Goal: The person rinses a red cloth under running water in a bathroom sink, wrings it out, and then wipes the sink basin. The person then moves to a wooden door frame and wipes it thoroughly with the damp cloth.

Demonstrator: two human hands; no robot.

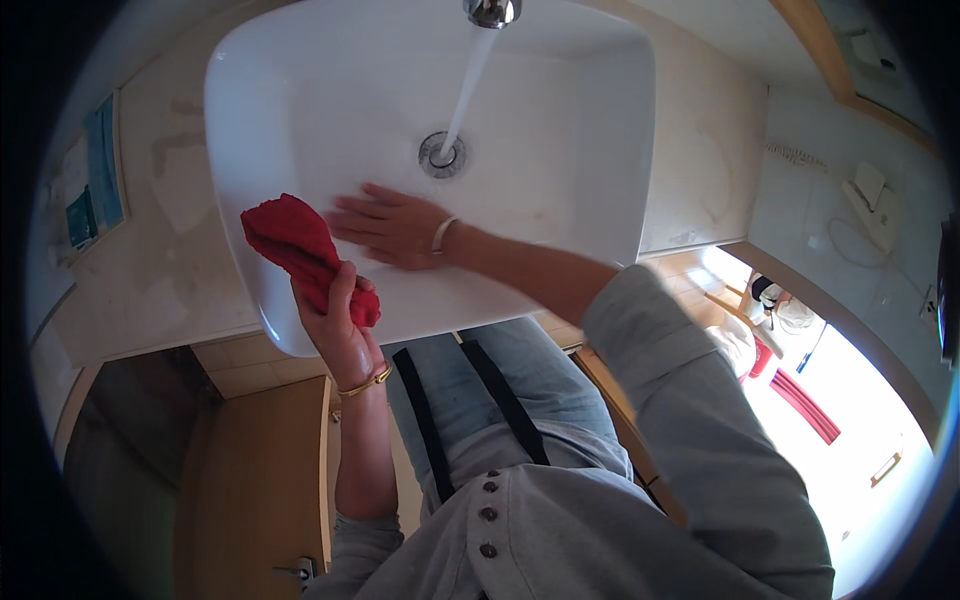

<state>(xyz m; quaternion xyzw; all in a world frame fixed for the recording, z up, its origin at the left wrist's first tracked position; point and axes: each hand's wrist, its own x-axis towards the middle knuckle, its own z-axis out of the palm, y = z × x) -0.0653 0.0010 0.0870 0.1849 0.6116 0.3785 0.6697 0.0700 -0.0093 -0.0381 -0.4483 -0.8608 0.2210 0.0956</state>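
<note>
A bunched red cloth (289, 232) is gripped in my left hand (335, 322), over the left front rim of a white washbasin (607, 135). My right hand (397, 229) is stretched flat inside the basin, just right of the cloth, blurred by motion and holding nothing. Its fingers point left and are slightly apart. Whether the palm touches the basin cannot be made out. From the chrome faucet (493, 11) at the top, a stream of water (469, 86) runs onto the round metal drain (442, 155).
A pale countertop (697, 165) surrounds the basin. Low on the left stands a wooden door (247, 480) with a metal handle (304, 571). On the right wall hangs a white device (874, 202) with a cord. Beyond a doorway lies a bright room.
</note>
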